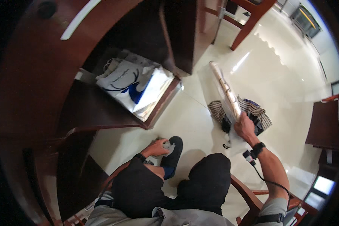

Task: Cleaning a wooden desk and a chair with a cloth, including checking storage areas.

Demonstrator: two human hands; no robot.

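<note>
Gripping a long roll (226, 88) in clear plastic with the right hand (245, 128), above striped cloth (263, 116); clutching a crumpled grey bundle (170, 147) in the left hand (156, 147), at the dark shoe (173, 160).

cannot trace the plastic-sleeved roll (223, 84) beneath the right hand (245, 126), over the striped fabric (265, 119). cannot identify the crumpled grey bundle (170, 147), half-hidden by the left hand (155, 148) left of the fabric, nor the tiny black loop (226, 146) below it. cannot follow the wooden chair (250, 26) above past the top edge.
</note>
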